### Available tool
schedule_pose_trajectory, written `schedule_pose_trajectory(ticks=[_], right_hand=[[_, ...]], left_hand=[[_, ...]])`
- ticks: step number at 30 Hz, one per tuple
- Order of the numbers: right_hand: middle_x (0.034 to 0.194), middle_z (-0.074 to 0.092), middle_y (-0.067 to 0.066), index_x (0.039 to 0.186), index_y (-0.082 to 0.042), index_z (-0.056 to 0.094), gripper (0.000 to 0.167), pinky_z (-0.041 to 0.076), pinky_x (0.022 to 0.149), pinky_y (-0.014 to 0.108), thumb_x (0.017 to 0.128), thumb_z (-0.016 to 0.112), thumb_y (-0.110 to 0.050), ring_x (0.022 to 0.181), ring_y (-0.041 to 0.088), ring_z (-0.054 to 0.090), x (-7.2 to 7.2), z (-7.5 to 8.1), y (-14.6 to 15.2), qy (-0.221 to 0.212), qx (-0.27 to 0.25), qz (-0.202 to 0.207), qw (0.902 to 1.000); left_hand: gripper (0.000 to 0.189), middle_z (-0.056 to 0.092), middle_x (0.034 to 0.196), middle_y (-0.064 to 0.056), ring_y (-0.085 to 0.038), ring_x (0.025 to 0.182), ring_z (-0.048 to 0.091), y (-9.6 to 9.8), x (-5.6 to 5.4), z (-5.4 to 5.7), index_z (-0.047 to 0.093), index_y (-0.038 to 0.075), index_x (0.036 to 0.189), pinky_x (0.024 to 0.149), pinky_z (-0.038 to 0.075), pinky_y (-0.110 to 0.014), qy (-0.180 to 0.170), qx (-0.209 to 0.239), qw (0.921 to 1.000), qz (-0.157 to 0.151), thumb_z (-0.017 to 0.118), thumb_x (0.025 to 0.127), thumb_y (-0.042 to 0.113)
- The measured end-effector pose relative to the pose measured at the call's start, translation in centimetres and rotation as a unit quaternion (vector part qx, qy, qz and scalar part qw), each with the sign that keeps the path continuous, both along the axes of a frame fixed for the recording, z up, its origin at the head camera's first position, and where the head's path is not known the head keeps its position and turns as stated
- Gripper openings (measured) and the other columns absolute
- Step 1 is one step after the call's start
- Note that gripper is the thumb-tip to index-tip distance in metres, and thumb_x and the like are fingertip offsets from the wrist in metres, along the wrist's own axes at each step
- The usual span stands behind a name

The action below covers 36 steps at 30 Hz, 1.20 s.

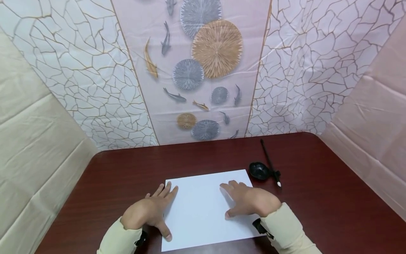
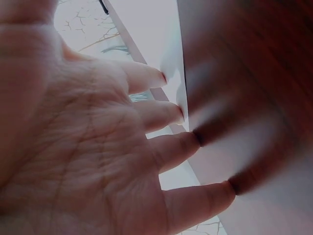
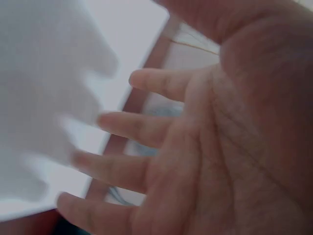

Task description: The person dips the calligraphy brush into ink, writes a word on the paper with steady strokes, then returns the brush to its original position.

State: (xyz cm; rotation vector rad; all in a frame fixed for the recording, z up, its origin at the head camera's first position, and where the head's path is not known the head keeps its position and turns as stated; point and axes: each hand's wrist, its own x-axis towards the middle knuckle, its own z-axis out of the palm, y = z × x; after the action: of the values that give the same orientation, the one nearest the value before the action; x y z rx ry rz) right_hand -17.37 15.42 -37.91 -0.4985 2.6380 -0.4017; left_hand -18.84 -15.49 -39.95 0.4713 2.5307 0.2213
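Note:
A blank white sheet of paper [image 1: 200, 211] lies flat on the dark red-brown table. My left hand [image 1: 150, 211] rests at the sheet's left edge, fingers spread, with the thumb and index finger over the paper. In the left wrist view its fingertips [image 2: 215, 198] touch down along the paper's edge and the table. Over the right part of the sheet is my right hand [image 1: 248, 199], palm down with its fingers extended. The right wrist view shows those fingers [image 3: 134, 129] spread close above the paper, their shadow falling on it. Neither hand grips anything.
Right of the sheet, a small black dish [image 1: 259, 171] stands beside a black-handled brush [image 1: 268, 153] with a white tip, which leans on a small dark rest [image 1: 276, 174]. Patterned cloth [image 1: 203, 70] hangs behind the table [image 1: 127, 165], and plain cream cloth flanks both sides.

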Motion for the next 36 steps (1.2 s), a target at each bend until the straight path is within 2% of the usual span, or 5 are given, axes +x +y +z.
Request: schedule_pose_trajectory(ticks=[5,9,16,24,36], right_hand=[[0.16,0.047,0.017,0.16,-0.01,0.043,0.08,0.037,0.119,0.056,0.094,0.081,-0.035,0.15,0.035,0.043,0.3,2.4,1.5,0.011,-0.065,-0.016,0.9977],[0.158,0.051,0.019,0.158,-0.01,0.046,0.068,0.038,0.117,0.063,0.102,0.072,-0.038,0.149,0.041,0.043,-0.1,4.1,3.5,0.086,-0.083,-0.033,0.9922],[0.126,0.07,0.023,0.147,0.002,0.053,0.055,0.057,0.092,0.055,0.106,0.065,-0.033,0.115,0.038,0.069,-2.8,5.0,8.1,0.177,-0.158,-0.124,0.9635],[0.121,0.071,0.027,0.142,0.006,0.057,0.057,0.059,0.078,0.045,0.109,0.059,-0.04,0.1,0.036,0.071,-5.4,3.1,13.5,0.171,-0.183,-0.221,0.9426],[0.112,0.068,0.021,0.14,0.015,0.052,0.062,0.06,0.077,0.031,0.111,0.054,-0.039,0.093,0.023,0.065,-7.8,-2.2,17.5,0.048,-0.242,-0.268,0.9315]], left_hand=[[0.149,0.004,0.177,-0.019,-0.042,0.163,0.002,0.1,0.2,0.0,0.016,0.011,0.17,0.12,0.018,-0.075,0.007,0.0,1.0,-0.003,0.105,0.056,0.047],[0.149,0.004,0.176,-0.02,-0.041,0.163,0.002,0.4,0.4,0.1,0.016,0.01,0.17,0.12,0.018,-0.076,0.011,0.0,0.9999,-0.009,0.105,0.056,0.047],[0.14,0.007,0.176,-0.022,-0.041,0.163,0.005,0.4,0.6,0.0,0.02,0.008,0.169,0.12,0.021,-0.074,0.004,0.011,0.9999,-0.012,0.103,0.062,0.043],[0.13,0.012,0.175,-0.021,-0.04,0.162,0.01,-0.2,0.2,0.5,0.026,0.008,0.168,0.119,0.025,-0.073,-0.003,0.045,0.999,0.004,0.102,0.066,0.037],[0.132,0.011,0.176,-0.021,-0.041,0.162,0.009,-0.2,0.2,0.2,0.025,0.009,0.168,0.119,0.024,-0.074,-0.008,0.065,0.9978,0.005,0.103,0.065,0.036]])
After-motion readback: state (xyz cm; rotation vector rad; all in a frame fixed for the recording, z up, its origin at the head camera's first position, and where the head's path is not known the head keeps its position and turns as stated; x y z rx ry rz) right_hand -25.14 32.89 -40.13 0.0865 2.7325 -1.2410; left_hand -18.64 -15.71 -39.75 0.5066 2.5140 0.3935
